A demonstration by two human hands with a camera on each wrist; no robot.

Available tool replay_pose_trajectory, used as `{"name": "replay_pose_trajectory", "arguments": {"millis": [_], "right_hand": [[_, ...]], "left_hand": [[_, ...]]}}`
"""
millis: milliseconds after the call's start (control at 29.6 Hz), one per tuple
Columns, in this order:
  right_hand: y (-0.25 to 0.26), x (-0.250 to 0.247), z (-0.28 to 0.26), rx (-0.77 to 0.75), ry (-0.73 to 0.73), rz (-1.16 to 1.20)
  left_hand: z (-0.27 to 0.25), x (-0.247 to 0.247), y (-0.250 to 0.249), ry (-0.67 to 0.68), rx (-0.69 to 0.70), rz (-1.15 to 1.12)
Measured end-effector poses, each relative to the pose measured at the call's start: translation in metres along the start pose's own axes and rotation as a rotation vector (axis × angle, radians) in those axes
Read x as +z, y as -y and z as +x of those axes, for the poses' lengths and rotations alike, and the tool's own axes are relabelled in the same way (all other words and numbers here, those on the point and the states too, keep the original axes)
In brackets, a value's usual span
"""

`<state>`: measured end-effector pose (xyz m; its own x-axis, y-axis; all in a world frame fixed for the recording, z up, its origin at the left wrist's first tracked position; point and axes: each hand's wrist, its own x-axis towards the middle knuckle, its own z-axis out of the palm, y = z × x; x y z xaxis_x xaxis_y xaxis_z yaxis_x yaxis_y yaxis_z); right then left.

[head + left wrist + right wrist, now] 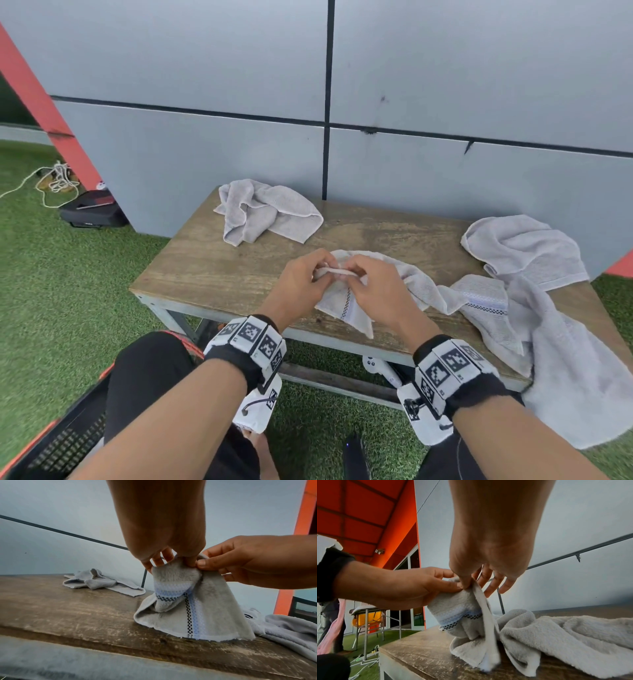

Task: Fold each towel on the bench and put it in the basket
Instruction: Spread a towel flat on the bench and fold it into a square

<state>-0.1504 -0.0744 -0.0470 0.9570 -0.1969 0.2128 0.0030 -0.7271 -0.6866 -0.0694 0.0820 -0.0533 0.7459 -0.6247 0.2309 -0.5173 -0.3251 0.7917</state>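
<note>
A grey towel (346, 305) with a blue band and a black checked stripe hangs over the middle of the wooden bench (219, 270). My left hand (301, 277) and right hand (373, 284) pinch its top hem side by side, thumbs almost touching. The left wrist view shows the towel (197, 601) lifted into a tent, its lower edge resting on the bench. In the right wrist view the same towel (471, 615) droops from both hands. Part of the black basket (68, 435) with an orange rim shows at the lower left.
A crumpled grey towel (267, 212) lies at the bench's back left. More grey towels (527, 246) are heaped on the right, one (575, 377) hanging over the front edge. A grey panel wall stands behind. Green turf, a black case (92, 212) and white cord lie left.
</note>
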Motion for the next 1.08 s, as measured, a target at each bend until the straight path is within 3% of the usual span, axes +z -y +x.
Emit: {"name": "replay_pose_trajectory", "arguments": {"millis": [169, 304, 405, 574, 641, 742, 776, 844, 945, 1080], "right_hand": [[-0.004, -0.016, -0.009, 0.069, -0.133, 0.101], [-0.003, -0.023, -0.013, 0.054, -0.193, 0.108], [0.002, -0.028, -0.017, 0.051, -0.186, 0.114], [0.014, -0.038, -0.024, -0.003, -0.132, 0.153], [0.019, -0.04, -0.027, -0.027, -0.112, 0.176], [0.026, -0.046, -0.033, -0.056, -0.075, 0.221], [0.027, -0.049, -0.035, -0.06, -0.042, 0.236], [0.027, -0.053, -0.038, -0.079, 0.025, 0.258], [0.032, -0.06, -0.041, -0.056, 0.063, 0.259], [0.043, -0.075, -0.048, -0.031, 0.096, 0.211]], "left_hand": [[-0.011, 0.0, 0.009, 0.006, -0.151, -0.03], [-0.011, -0.004, -0.002, -0.127, -0.166, -0.052], [-0.006, -0.007, -0.02, -0.236, -0.121, -0.074], [-0.004, -0.011, -0.045, -0.332, -0.231, -0.129], [-0.006, -0.014, -0.049, -0.225, -0.132, -0.056], [-0.009, -0.015, -0.051, 0.141, 0.013, 0.061], [-0.008, -0.015, -0.053, 0.207, 0.029, 0.104], [-0.004, -0.016, -0.056, 0.25, 0.044, 0.155], [0.001, -0.021, -0.062, 0.212, 0.17, 0.085], [0.011, -0.024, -0.075, 0.359, 0.254, 0.088]]}}
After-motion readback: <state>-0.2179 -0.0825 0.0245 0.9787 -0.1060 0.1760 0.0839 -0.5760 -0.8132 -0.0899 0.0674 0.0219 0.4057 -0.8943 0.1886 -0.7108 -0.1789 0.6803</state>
